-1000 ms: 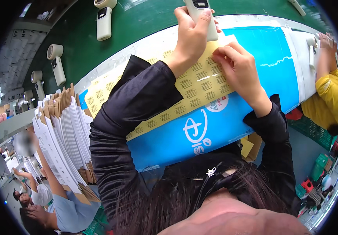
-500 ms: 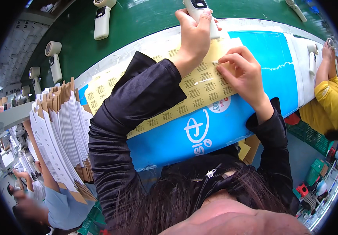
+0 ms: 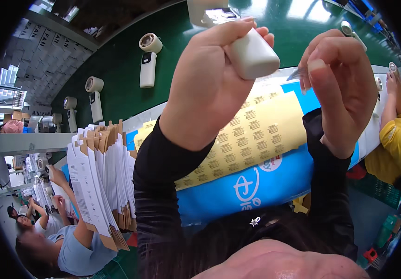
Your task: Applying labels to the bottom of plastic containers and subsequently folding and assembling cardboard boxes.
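Note:
My left hand [image 3: 205, 90] is wrapped round the handle of a white handheld fan [image 3: 256, 56], raised close to me above the work surface. The fan's head end lies farther off and is partly hidden by my fingers. Beside it on the right, my right hand [image 3: 344, 88] is also raised, thumb and fingertips pinching a small clear sticker [image 3: 298, 73]. The sticker is apart from the fan. Below both hands lie yellow sheets of printed labels [image 3: 261, 139], spread over a blue padded surface [image 3: 210, 200].
Upright folded cardboard boxes [image 3: 96, 181] are stacked at the left. More handheld fans [image 3: 148, 69] lie on the green belt [image 3: 121, 88] beyond. A person in yellow [image 3: 395, 144] works at the right; another in light blue [image 3: 82, 246] is at the lower left.
Both hands have lifted nearer to me. My right hand has come up off the label sheet with the sticker. The fan's base end now points toward my right hand.

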Tool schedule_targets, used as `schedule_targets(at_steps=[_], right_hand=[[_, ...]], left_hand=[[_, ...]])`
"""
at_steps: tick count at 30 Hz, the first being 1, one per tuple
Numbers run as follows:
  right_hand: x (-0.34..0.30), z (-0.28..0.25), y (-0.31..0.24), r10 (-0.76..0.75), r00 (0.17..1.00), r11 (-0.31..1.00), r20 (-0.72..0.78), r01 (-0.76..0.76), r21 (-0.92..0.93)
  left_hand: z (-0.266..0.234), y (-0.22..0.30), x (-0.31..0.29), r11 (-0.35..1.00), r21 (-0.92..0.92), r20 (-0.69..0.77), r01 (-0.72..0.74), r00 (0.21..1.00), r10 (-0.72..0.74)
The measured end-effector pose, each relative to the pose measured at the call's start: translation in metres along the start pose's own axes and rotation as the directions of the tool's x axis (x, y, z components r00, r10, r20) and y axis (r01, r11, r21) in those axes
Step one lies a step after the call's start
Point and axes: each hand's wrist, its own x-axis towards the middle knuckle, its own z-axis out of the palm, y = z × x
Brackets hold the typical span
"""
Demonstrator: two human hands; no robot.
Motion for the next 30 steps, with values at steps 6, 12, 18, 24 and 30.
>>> schedule_targets(at_steps=[6,12,18,24,30], right_hand=[[0.003,0.018,0.009,0.052,0.999,0.988,0.012,-0.050,-0.147],[-0.002,0.017,0.016,-0.016,1.000,0.971,0.002,0.016,-0.238],[-0.006,0.019,0.018,-0.041,0.999,0.966,-0.010,0.037,-0.256],[-0.009,0.022,0.018,-0.026,0.999,0.961,-0.043,0.013,-0.276],[-0.010,0.021,0.019,-0.022,0.999,0.954,-0.044,0.008,-0.301]], left_hand=[[-0.001,-0.002,-0.008,0.998,-0.026,-0.025,0.058,0.998,-0.059],[-0.004,-0.008,0.000,0.991,-0.007,0.030,0.133,0.991,-0.133],[-0.004,-0.013,-0.006,0.997,0.000,0.001,0.079,0.997,-0.079],[-0.007,-0.018,-0.011,0.996,-0.057,0.030,0.064,0.998,-0.062],[-0.011,-0.022,-0.009,1.000,-0.004,0.119,0.025,0.993,-0.024]])
